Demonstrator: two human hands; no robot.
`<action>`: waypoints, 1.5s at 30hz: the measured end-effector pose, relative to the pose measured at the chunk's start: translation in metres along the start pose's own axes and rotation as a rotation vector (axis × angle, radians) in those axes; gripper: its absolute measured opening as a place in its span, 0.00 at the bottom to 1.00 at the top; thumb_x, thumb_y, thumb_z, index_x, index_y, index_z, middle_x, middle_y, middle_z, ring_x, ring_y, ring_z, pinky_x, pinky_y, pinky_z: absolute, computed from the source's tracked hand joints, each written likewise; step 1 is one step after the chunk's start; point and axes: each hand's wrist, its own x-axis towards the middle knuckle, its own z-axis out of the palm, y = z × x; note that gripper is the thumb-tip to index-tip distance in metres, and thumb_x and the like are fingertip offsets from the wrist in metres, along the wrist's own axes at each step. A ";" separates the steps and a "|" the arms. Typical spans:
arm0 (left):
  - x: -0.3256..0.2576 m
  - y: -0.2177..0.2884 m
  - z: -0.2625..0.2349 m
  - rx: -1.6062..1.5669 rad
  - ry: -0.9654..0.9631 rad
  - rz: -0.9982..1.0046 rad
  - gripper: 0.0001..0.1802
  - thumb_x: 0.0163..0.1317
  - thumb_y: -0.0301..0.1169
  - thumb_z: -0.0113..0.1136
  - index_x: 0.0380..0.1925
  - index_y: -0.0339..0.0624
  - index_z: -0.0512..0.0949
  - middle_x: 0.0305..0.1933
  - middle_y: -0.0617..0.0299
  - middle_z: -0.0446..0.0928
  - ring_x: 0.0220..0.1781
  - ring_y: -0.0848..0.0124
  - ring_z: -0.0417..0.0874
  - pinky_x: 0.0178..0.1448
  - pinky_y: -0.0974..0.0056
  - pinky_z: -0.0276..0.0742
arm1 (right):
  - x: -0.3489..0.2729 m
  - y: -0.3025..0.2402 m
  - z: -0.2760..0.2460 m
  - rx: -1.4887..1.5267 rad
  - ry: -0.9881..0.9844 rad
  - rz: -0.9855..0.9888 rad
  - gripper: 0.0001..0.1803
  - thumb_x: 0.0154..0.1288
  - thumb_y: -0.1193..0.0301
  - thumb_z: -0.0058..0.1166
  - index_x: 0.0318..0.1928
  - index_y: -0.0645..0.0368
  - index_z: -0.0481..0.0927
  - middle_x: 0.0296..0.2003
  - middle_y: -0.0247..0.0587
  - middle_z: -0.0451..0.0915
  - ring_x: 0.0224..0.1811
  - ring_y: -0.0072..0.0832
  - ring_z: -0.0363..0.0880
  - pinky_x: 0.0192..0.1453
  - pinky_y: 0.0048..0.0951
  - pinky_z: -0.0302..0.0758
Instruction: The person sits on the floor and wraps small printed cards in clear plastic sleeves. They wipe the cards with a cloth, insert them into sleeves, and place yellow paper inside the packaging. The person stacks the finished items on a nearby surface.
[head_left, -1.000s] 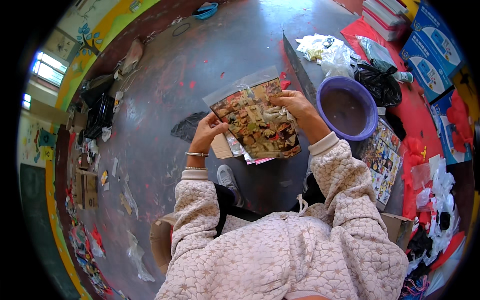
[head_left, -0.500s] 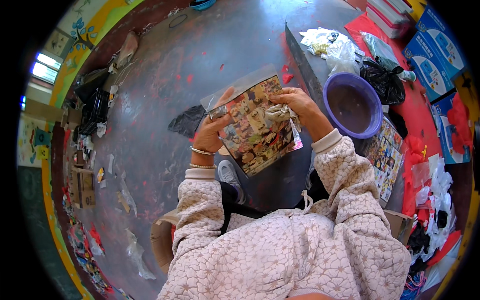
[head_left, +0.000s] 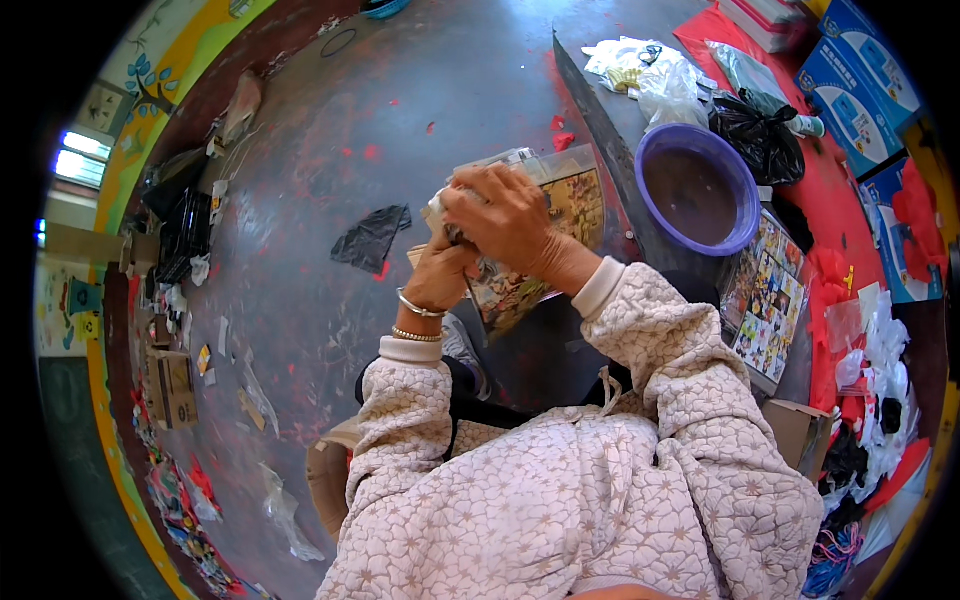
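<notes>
Out in front of me, my left hand (head_left: pixel 438 275) grips the left side of a sheet of small colourful pictures (head_left: pixel 575 205) that has a clear plastic margin. The sheet is tilted, and my hands cover its left part. My right hand (head_left: pixel 510 218) is closed and reaches across the sheet's upper left, right beside my left hand. A greyish-white crumpled cloth (head_left: pixel 436 214) shows at its fingers, partly hidden. The fingertips of my left hand are mostly covered by the right.
A purple basin (head_left: pixel 700 247) of murky water stands at the right on a low surface. Similar picture sheets (head_left: pixel 768 312) lie below it. Plastic bags (head_left: pixel 668 95) and a black bag (head_left: pixel 765 145) are beyond. A black plastic scrap (head_left: pixel 370 240) lies on the floor, a cardboard box (head_left: pixel 172 388) at left.
My right hand has moved left with the cloth, from the sheet's right edge to its upper left corner by my left hand. The sheet has shifted slightly right.
</notes>
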 end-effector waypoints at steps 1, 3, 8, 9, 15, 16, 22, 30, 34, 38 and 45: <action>-0.002 0.001 -0.003 0.061 0.010 -0.002 0.19 0.53 0.19 0.45 0.46 0.41 0.70 0.34 0.68 0.73 0.22 0.82 0.65 0.25 0.78 0.61 | -0.005 0.007 0.001 -0.069 -0.013 0.004 0.04 0.52 0.71 0.52 0.30 0.52 0.73 0.31 0.35 0.73 0.31 0.31 0.74 0.32 0.29 0.71; -0.005 0.013 -0.001 0.128 -0.011 0.023 0.22 0.51 0.19 0.46 0.50 0.41 0.69 0.35 0.69 0.73 0.21 0.84 0.62 0.24 0.80 0.59 | -0.015 0.036 -0.001 -0.156 -0.015 0.094 0.02 0.53 0.70 0.50 0.29 0.52 0.73 0.31 0.36 0.73 0.32 0.32 0.74 0.31 0.30 0.71; -0.013 0.037 -0.008 0.031 -0.086 0.089 0.29 0.49 0.18 0.49 0.56 0.39 0.64 0.39 0.67 0.75 0.24 0.85 0.61 0.28 0.80 0.58 | -0.041 0.133 -0.032 0.105 -0.101 1.044 0.08 0.59 0.68 0.47 0.35 0.58 0.76 0.28 0.42 0.77 0.26 0.31 0.76 0.29 0.26 0.72; -0.015 0.033 -0.019 -0.005 -0.104 0.080 0.29 0.50 0.19 0.50 0.56 0.37 0.64 0.41 0.64 0.74 0.28 0.83 0.63 0.32 0.78 0.59 | -0.046 0.148 -0.036 0.313 -0.022 1.181 0.08 0.61 0.69 0.46 0.36 0.59 0.76 0.30 0.42 0.77 0.27 0.30 0.76 0.30 0.25 0.73; -0.010 0.018 -0.048 0.003 -0.312 -0.011 0.17 0.52 0.25 0.56 0.44 0.33 0.72 0.35 0.59 0.76 0.35 0.74 0.76 0.37 0.72 0.70 | -0.038 0.130 -0.023 1.304 -0.182 1.575 0.14 0.62 0.65 0.48 0.43 0.62 0.74 0.33 0.40 0.77 0.28 0.23 0.75 0.26 0.23 0.73; -0.011 0.017 -0.046 0.035 -0.334 -0.020 0.14 0.53 0.26 0.57 0.40 0.34 0.75 0.31 0.63 0.76 0.31 0.77 0.75 0.32 0.75 0.68 | -0.032 0.108 -0.017 1.415 -0.274 1.509 0.15 0.62 0.65 0.48 0.45 0.62 0.73 0.35 0.39 0.77 0.30 0.22 0.75 0.28 0.21 0.73; -0.008 0.010 -0.027 0.120 -0.090 -0.225 0.08 0.58 0.32 0.55 0.32 0.38 0.76 0.25 0.71 0.72 0.24 0.83 0.67 0.26 0.78 0.59 | -0.005 0.035 -0.025 1.686 -0.715 1.188 0.15 0.62 0.68 0.48 0.46 0.63 0.72 0.38 0.34 0.75 0.37 0.16 0.73 0.39 0.14 0.72; -0.003 0.017 -0.033 0.094 -0.009 -0.280 0.10 0.59 0.36 0.54 0.32 0.40 0.76 0.26 0.72 0.72 0.22 0.83 0.62 0.25 0.77 0.60 | -0.011 0.058 -0.041 1.692 -0.583 0.934 0.07 0.56 0.74 0.52 0.36 0.62 0.75 0.41 0.41 0.73 0.44 0.25 0.72 0.49 0.23 0.69; -0.007 0.009 -0.059 0.143 0.042 -0.249 0.09 0.60 0.35 0.52 0.30 0.41 0.76 0.28 0.69 0.74 0.25 0.81 0.72 0.29 0.75 0.69 | -0.010 0.074 -0.075 1.627 -0.638 0.878 0.04 0.53 0.76 0.51 0.31 0.63 0.74 0.37 0.42 0.74 0.41 0.27 0.73 0.48 0.24 0.70; -0.006 0.025 -0.041 -0.049 0.221 -0.257 0.08 0.62 0.33 0.48 0.32 0.41 0.73 0.26 0.72 0.72 0.20 0.83 0.63 0.24 0.79 0.62 | -0.020 0.120 -0.109 1.548 -0.537 0.985 0.06 0.55 0.75 0.48 0.33 0.63 0.73 0.34 0.43 0.75 0.36 0.28 0.75 0.44 0.24 0.72; -0.007 0.022 -0.024 -0.247 -0.159 -0.038 0.25 0.62 0.27 0.42 0.61 0.43 0.56 0.50 0.57 0.70 0.49 0.70 0.74 0.53 0.67 0.70 | 0.001 0.070 -0.066 1.124 0.036 1.069 0.08 0.58 0.71 0.50 0.36 0.62 0.71 0.34 0.45 0.77 0.32 0.26 0.79 0.28 0.22 0.74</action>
